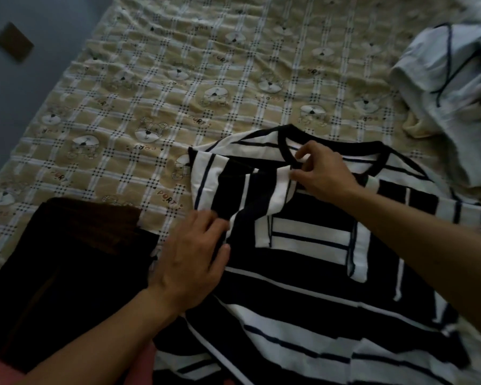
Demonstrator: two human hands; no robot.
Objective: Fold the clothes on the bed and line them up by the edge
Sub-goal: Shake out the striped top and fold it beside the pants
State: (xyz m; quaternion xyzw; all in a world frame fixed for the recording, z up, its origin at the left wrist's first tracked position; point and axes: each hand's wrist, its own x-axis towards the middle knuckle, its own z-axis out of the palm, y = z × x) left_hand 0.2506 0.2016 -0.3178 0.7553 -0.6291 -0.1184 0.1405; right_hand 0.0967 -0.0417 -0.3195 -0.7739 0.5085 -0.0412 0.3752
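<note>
On my screen the striped T-shirt (303, 287) lay flat on the bed (206, 79) in front of the person, collar (286, 143) on the far side and hem toward the body, so its long axis ran from near to far. The right hand (325, 170) pinched a bit of white cloth just below the collar with thumb and fingertips. The left hand (192, 259) held the lower edge of the folded-in sleeve (233, 184), fingers curled over it (the thumb looked to be under the cloth). The other sleeve was spread out beyond the right forearm, so I judged the right hand nearer for the next fold. A folded dark brown garment (67, 273) lay just beside the left hand, and a pile of pale clothes (450, 73) well apart. The hem was cut off at the bottom, and the bed's near edge was hidden.
</note>
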